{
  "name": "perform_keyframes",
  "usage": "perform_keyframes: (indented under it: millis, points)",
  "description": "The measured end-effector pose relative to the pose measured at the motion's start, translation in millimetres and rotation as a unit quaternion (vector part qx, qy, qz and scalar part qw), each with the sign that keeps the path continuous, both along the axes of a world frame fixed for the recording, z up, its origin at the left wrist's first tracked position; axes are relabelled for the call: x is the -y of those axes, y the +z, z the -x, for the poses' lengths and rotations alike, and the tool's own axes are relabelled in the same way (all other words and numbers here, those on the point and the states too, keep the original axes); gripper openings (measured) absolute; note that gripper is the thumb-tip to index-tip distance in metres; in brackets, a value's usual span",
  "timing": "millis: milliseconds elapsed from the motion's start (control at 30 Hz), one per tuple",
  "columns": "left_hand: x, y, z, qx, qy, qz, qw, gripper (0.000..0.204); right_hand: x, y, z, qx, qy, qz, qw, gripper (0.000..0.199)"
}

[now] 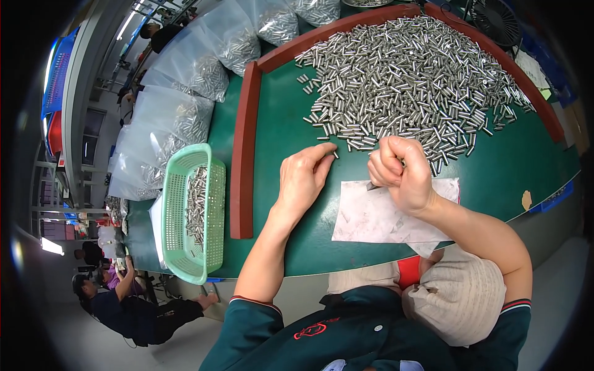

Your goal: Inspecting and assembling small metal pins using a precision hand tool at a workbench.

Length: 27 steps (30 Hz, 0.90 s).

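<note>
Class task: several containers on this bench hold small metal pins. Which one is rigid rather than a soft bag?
The green plastic basket, left of the red-brown bench rail. It has perforated walls and an open top; the other containers are the clear plastic bags behind it.

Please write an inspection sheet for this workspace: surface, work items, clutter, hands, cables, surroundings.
Surface: green table mat edged by a reddish-brown wooden rim.
Work items: large heap of small silver metal pins; white paper sheet under the hands; mint-green plastic basket holding more pins.
Clutter: clear plastic bags of pins along the left edge.
Hands: left hand pinches one pin at the heap's edge; right hand is closed in a fist, contents hidden.
Cables: nothing seen.
Surroundings: black fan at the far right; another seated person at lower left.
</note>
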<state>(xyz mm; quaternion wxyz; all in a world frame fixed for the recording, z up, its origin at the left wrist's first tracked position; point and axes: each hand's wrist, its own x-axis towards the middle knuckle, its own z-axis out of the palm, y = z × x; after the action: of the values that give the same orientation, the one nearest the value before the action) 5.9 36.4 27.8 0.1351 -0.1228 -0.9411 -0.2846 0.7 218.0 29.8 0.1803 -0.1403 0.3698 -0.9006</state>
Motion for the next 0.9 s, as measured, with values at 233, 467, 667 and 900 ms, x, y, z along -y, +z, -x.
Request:
perform_keyframes:
  millis: [233,467,667,900]
  points:
    - [-9,16,-15,0.149,-0.015,-0.051,0.987,0.007,0,-2,2,0.001,-0.004,0.010,1.000,0.039]
    - [-20,10,-26,0.194,-0.075,-0.084,0.975,0.005,-1,-1,1,-0.005,-0.025,0.034,0.999,0.040]
    - [-21,9,-27,0.204,-0.067,-0.087,0.973,0.005,1,-1,0,-0.025,-0.035,0.016,0.999,0.039]
    - [-21,8,-27,0.200,-0.067,-0.086,0.974,0.004,3,-1,-2,-0.023,-0.037,0.022,0.999,0.039]
